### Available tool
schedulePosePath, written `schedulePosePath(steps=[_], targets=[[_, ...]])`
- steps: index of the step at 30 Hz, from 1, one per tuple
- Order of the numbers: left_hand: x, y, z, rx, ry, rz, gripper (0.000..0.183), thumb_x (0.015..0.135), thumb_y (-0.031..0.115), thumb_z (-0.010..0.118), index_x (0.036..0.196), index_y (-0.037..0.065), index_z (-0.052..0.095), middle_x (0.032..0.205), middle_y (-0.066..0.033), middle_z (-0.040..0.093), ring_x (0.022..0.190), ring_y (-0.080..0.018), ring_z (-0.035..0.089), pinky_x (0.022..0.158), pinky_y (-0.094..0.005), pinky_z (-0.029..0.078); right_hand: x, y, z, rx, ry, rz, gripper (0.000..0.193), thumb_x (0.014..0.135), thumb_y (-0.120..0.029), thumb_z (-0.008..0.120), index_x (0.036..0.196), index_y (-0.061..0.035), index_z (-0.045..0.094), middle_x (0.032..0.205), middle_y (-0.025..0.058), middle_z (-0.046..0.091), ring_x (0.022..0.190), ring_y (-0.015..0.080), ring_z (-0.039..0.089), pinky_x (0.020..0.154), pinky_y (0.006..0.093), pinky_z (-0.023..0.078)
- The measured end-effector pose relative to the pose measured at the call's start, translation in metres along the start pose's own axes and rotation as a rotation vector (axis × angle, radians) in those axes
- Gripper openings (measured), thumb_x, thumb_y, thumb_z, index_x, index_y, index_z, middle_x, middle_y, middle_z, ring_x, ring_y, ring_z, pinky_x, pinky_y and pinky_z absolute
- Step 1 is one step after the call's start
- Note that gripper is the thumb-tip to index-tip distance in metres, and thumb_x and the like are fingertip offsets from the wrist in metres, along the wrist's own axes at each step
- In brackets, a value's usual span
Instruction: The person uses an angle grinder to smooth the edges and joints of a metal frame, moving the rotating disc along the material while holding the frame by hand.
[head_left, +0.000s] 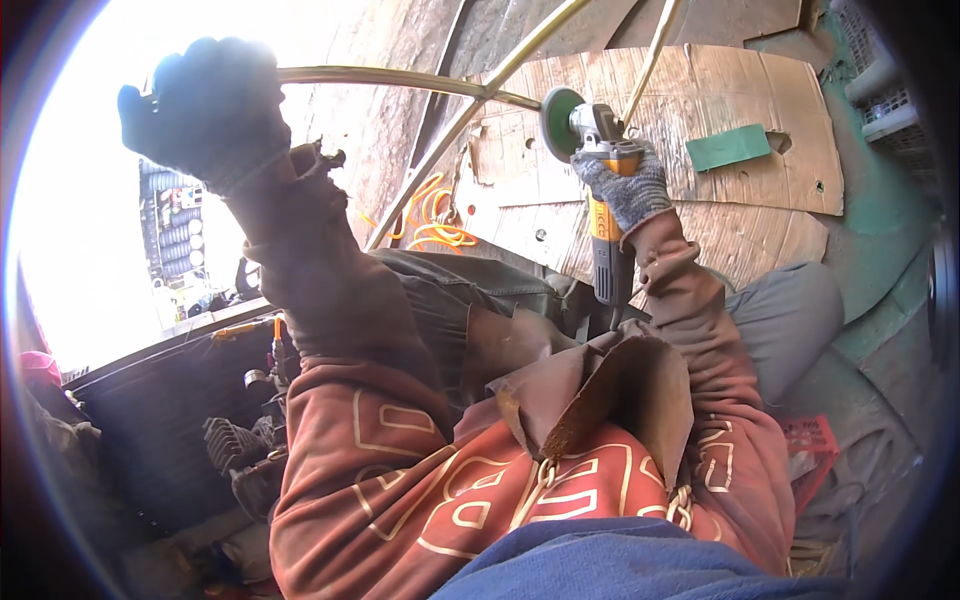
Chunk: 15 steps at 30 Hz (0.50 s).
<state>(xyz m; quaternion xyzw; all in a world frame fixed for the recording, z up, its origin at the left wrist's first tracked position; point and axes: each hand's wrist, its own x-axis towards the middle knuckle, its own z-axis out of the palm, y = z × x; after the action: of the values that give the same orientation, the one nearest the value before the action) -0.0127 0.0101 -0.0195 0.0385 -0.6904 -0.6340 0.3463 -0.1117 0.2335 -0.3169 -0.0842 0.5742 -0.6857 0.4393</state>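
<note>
The gloved left hand (208, 115) closes in a fist around the metal rod (380, 77); the gloved right hand (630, 187) wraps firmly around the yellow grinder (603, 228)

White glare (75, 190) at left and upper left, washing out view beyond. Brown, stained floor (375, 140) at upper centre, crossed by dark narrow strip (423, 135). Flattened, worn cardboard (735, 95) over floor at upper right. Green-stained ground (875, 255) along right. Grey perforated crates (890, 115) at upper-right rim. Dark panel (150, 430), shadowed, at lower left.
</note>
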Motion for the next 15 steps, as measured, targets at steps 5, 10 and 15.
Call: schedulePosePath(steps=[5, 10, 15], targets=[[-0.006, 0.008, 0.008, 0.084, 0.111, -0.017, 0.050, 0.083, 0.046, 0.029, 0.048, 0.011, 0.037, 0.050, -0.0060, 0.036, 0.046, -0.0205, 0.031, 0.053, -0.0370, 0.028, -0.011, 0.009, 0.003, -0.001, -0.023, -0.159, 0.058, 0.064, -0.021, 0.083, 0.106, 0.0029, 0.050, 0.086, 0.0104, 0.063, 0.074, 0.0155, 0.062, 0.065, 0.0277, 0.052], [-0.001, 0.003, 0.021, -0.023, -0.055, 0.019, 0.052, 0.083, 0.050, 0.032, 0.048, 0.014, 0.045, 0.046, -0.0033, 0.036, 0.037, -0.0188, 0.031, 0.036, -0.0313, 0.026, 0.012, 0.025, -0.031, 0.021, 0.000, -0.041, 0.040, 0.069, -0.009, 0.078, 0.099, -0.0019, 0.053, 0.082, 0.0075, 0.064, 0.065, 0.0156, 0.063, 0.059, 0.0275, 0.053], [-0.004, 0.010, -0.002, -0.113, -0.184, -0.021, 0.048, 0.082, 0.048, 0.035, 0.050, 0.014, 0.046, 0.047, -0.0034, 0.038, 0.042, -0.0175, 0.030, 0.045, -0.0341, 0.024, -0.008, 0.009, -0.007, 0.158, -0.070, -0.147, 0.040, 0.068, -0.008, 0.079, 0.098, -0.0008, 0.054, 0.086, 0.0075, 0.064, 0.068, 0.0149, 0.062, 0.060, 0.0265, 0.052]])
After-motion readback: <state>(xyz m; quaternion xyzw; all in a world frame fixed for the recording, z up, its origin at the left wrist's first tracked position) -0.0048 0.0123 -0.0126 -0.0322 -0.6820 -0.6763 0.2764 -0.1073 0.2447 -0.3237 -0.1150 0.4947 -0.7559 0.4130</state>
